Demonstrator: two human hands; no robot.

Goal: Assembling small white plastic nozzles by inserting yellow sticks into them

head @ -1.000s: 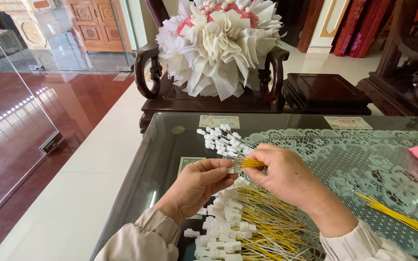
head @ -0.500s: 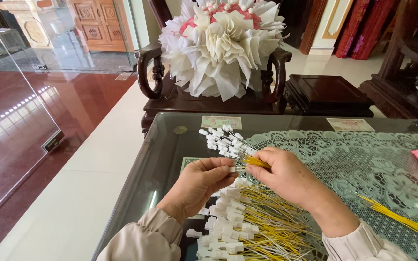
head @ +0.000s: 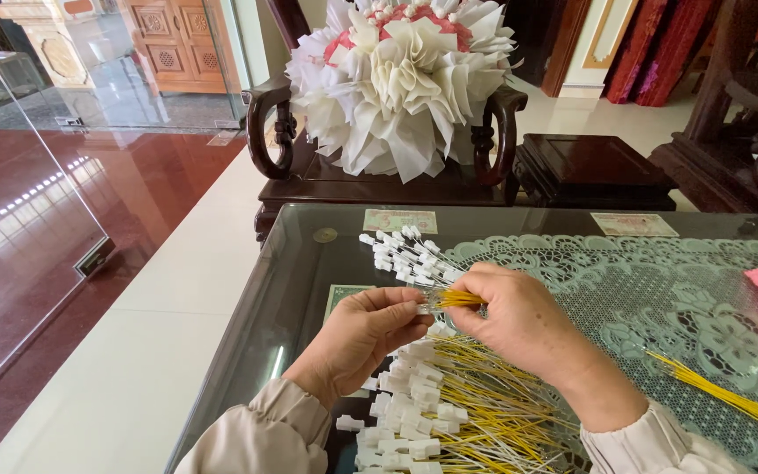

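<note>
Two hands work over a glass table (head: pixel 309 263). Left hand (head: pixel 366 329) pinches a connector at the bunch (head: pixel 414 263), fingertips closed on it. Right hand (head: pixel 515 316), at 3 o'clock of the left, is clenched round the yellow wires, fanning white connectors toward 11 o'clock, apparently for access. Loose pile (head: pixel 432 412) lies at 6 o'clock; lace mat (head: pixel 660 298) further right.
</note>
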